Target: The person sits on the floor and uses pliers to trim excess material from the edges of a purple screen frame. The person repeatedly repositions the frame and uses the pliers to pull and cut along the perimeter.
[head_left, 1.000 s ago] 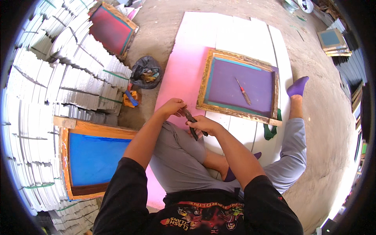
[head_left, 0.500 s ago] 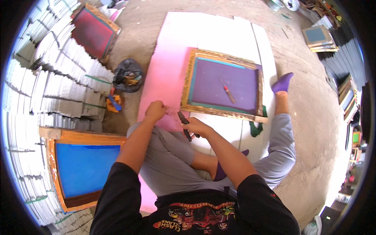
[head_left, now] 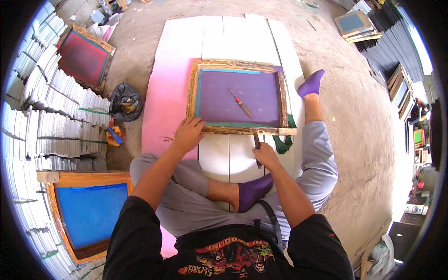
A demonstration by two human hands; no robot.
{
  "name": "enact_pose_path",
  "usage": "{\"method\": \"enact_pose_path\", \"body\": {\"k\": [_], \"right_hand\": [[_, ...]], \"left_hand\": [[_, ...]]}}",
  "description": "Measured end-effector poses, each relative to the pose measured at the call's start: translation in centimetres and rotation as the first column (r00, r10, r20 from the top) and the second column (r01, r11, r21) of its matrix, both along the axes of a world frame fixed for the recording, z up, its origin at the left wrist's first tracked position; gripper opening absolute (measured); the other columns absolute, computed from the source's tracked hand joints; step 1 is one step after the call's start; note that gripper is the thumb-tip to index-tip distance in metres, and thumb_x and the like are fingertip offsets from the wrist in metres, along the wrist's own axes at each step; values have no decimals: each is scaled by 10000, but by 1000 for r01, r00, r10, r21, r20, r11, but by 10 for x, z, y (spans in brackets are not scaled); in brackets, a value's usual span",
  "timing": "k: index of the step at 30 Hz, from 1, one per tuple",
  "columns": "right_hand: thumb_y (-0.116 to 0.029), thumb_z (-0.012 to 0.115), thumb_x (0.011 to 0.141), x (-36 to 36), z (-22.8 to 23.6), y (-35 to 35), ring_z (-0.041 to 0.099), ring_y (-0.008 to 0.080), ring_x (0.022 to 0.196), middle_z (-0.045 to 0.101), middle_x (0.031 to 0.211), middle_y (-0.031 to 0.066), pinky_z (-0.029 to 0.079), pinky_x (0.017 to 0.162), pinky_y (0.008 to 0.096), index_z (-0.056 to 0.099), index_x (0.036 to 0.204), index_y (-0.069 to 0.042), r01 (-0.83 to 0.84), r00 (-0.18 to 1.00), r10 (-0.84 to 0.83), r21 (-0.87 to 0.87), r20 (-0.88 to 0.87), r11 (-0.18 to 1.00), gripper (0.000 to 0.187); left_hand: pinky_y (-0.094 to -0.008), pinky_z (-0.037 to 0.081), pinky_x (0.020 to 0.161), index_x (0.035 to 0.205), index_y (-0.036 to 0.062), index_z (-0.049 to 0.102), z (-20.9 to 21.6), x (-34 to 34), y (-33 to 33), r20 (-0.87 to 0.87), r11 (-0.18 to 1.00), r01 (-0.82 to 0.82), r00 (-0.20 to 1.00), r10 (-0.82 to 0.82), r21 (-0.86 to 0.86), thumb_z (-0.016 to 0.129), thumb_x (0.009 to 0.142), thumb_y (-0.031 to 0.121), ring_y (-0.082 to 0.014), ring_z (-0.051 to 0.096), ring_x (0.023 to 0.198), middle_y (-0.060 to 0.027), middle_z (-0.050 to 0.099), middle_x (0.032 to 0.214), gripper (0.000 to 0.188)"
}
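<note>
White boards on the concrete floor carry a purple-meshed wooden frame (head_left: 239,98). Left hand (head_left: 187,134) presses its near rail; right hand (head_left: 266,155) clenches a dark tool (head_left: 256,142) beside it. Rails rigid, mesh likely fragile.

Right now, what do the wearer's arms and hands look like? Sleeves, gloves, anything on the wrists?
Both forearms are bare from above the elbow down. Short black sleeves of a T-shirt cover the upper arms. The left hand and right hand wear no gloves. No watch, band or ring is visible on either wrist or hand.
</note>
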State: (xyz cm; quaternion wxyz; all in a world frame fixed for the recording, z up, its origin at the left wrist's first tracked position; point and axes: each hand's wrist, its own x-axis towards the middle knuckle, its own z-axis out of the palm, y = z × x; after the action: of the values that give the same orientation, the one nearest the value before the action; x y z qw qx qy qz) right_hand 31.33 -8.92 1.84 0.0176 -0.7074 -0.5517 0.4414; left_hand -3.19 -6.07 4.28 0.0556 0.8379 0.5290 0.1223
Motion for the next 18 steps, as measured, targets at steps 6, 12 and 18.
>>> {"method": "enact_pose_path", "body": {"k": [6,12,18], "right_hand": [[-249,632,920,17,-26,1,670,332,619,665,768,223,524,550,436,609,921,103,48,998,-42,113,-49,992,353],[-241,640,880,6,9,13,725,372,688,689,851,292,571,550,448,603,1001,152,66,994,-75,-110,-76,992,413],[-142,627,894,6,8,24,624,278,460,619,645,174,478,361,423,575,872,104,159,973,-186,-190,-139,969,253]], "left_hand": [[-478,437,1077,1310,78,628,-30,33,4,-7,993,-53,999,52,-108,720,904,275,-325,574,1228,-120,644,1298,461],[-437,460,1031,1243,82,658,-43,36,-2,79,995,-87,993,92,-54,729,889,248,-281,594,1159,-79,674,1201,398],[-429,470,996,1195,88,679,-40,39,-1,120,996,-92,988,93,-15,742,862,232,-269,601,1132,-62,680,1167,368]]}}
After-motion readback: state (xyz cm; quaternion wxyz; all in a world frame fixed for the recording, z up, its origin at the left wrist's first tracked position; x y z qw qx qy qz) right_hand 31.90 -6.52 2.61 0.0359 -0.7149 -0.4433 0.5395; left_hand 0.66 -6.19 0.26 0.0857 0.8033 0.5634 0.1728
